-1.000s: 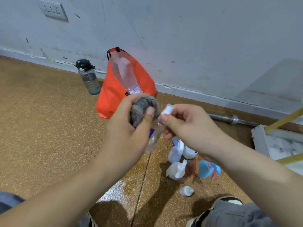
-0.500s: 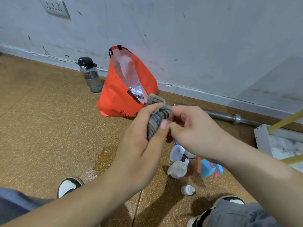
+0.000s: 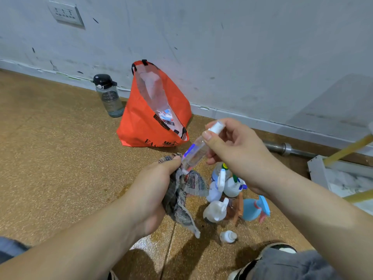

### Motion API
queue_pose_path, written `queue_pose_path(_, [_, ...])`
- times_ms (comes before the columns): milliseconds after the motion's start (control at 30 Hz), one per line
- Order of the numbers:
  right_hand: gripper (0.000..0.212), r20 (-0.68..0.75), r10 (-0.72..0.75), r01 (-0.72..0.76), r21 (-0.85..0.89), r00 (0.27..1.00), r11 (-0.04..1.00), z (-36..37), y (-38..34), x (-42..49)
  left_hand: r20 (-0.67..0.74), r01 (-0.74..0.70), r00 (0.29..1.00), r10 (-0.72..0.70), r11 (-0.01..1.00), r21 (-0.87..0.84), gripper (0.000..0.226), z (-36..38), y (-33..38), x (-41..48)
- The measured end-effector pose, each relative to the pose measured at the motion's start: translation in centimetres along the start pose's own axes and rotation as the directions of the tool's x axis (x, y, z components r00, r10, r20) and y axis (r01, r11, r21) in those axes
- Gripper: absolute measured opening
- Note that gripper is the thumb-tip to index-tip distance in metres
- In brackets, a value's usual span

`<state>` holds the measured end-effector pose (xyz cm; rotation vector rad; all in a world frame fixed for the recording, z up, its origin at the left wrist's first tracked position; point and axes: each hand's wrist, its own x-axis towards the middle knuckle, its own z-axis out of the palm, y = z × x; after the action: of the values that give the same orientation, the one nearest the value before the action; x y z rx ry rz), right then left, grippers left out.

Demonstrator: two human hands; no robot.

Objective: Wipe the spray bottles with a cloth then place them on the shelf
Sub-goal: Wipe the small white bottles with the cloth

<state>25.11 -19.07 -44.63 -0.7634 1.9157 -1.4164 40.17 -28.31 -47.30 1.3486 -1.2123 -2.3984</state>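
Note:
My right hand (image 3: 236,154) pinches a small clear spray bottle (image 3: 194,153) with a white cap, tilted with its base down-left. The base touches the grey striped cloth (image 3: 180,199), which my left hand (image 3: 153,190) grips in a bunch. Below my hands, several spray bottles stand and lie on the floor: white ones (image 3: 216,211), a blue one (image 3: 254,209) and a tiny white one (image 3: 228,236) lying apart. At the right edge is the white corner of a low shelf (image 3: 316,168) with yellow rods.
An orange bag (image 3: 139,126) leans against the wall, open, with small items inside. A dark water bottle (image 3: 109,96) stands to its left. A metal bar (image 3: 286,148) lies along the wall base. My shoe (image 3: 282,247) and knee are at bottom right.
The cloth, wrapped around the small bottle before, has slid down off it. My left hand dropped lower with the cloth, and the bottle now shows bare in my right hand.

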Motion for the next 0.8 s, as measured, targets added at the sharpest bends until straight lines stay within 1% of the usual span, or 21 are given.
queue_pose_path(100, [0.016,0.076,-0.063,0.066,-0.044,0.995,0.997,-0.3,-0.4,-0.4,0.016,-0.016,1.000,0.017,1.000,-0.016,0.033,-0.1,0.3,0.2])
queue_pose_path(200, [0.013,0.080,-0.086,0.092,-0.068,0.993,0.993,-0.3,-0.4,-0.6,-0.004,-0.054,0.999,0.054,0.999,0.007,0.031,-0.2,0.3,0.3])
queue_pose_path(233, [0.012,0.074,-0.082,0.087,-0.063,0.994,0.994,-0.3,-0.3,-0.5,-0.043,-0.091,0.995,0.092,0.995,0.031,0.029,-0.2,0.1,0.3])
queue_pose_path(267, [0.010,0.069,-0.074,0.077,-0.048,0.995,0.996,-0.2,-0.2,-0.5,-0.091,-0.150,0.983,0.158,0.985,0.089,0.026,-0.2,-0.1,0.5])
queue_pose_path(300, [0.009,0.066,-0.058,0.061,-0.031,0.996,0.998,-0.1,-0.1,-0.5,-0.138,-0.221,0.959,0.247,0.958,0.182,0.022,-0.2,-0.3,0.7])
queue_pose_path(367, [0.012,0.048,-0.019,0.018,0.010,0.999,1.000,-0.1,0.1,-0.4,-0.181,-0.356,0.880,0.438,0.863,0.357,0.015,-0.4,-0.6,0.9])
queue_pose_path(400, [0.014,0.029,0.002,-0.003,0.028,1.000,1.000,0.0,0.1,-0.3,-0.166,-0.420,0.843,0.511,0.820,0.390,0.012,-0.5,-0.7,1.0])
queue_pose_path(467, [0.020,-0.011,0.038,-0.037,0.072,0.999,0.997,0.0,0.0,-0.2,-0.095,-0.544,0.781,0.617,0.748,0.379,0.009,-0.5,-0.6,0.7])
queue_pose_path(500, [0.023,-0.016,0.056,-0.054,0.095,0.998,0.994,-0.1,-0.1,-0.1,-0.051,-0.603,0.738,0.673,0.691,0.399,0.009,-0.5,-0.5,0.5])
queue_pose_path(533, [0.026,-0.009,0.074,-0.072,0.116,0.997,0.991,-0.2,-0.2,-0.1,0.006,-0.656,0.684,0.729,0.613,0.440,0.012,-0.6,-0.4,0.2])
queue_pose_path(567, [0.028,0.005,0.089,-0.089,0.137,0.996,0.987,-0.3,-0.3,-0.1,0.065,-0.698,0.634,0.771,0.534,0.477,0.017,-0.8,-0.4,-0.1])
queue_pose_path(600, [0.029,0.021,0.099,-0.101,0.145,0.995,0.984,-0.3,-0.2,0.0,0.128,-0.724,0.599,0.791,0.466,0.508,0.022,-0.9,-0.3,-0.3])
queue_pose_path(633, [0.028,0.033,0.102,-0.106,0.132,0.994,0.986,-0.2,-0.2,-0.1,0.197,-0.737,0.582,0.789,0.409,0.539,0.026,-0.9,-0.3,-0.5])
queue_pose_path(667, [0.026,0.040,0.103,-0.106,0.098,0.994,0.990,-0.1,-0.1,-0.1,0.255,-0.734,0.581,0.773,0.363,0.574,0.026,-0.9,-0.2,-0.6])
queue_pose_path(700, [0.023,0.043,0.099,-0.101,0.053,0.994,0.993,0.0,-0.1,-0.3,0.278,-0.723,0.593,0.755,0.349,0.596,0.023,-0.9,-0.3,-0.6])
queue_pose_path(733, [0.020,0.050,0.089,-0.090,0.017,0.995,0.996,0.0,-0.1,-0.4,0.250,-0.711,0.610,0.752,0.380,0.592,0.019,-0.7,-0.3,-0.5])
queue_pose_path(800, [0.014,0.073,0.068,-0.067,-0.020,0.995,0.998,0.1,0.1,-0.5,0.098,-0.683,0.668,0.738,0.555,0.475,0.012,-0.4,0.2,-0.3])
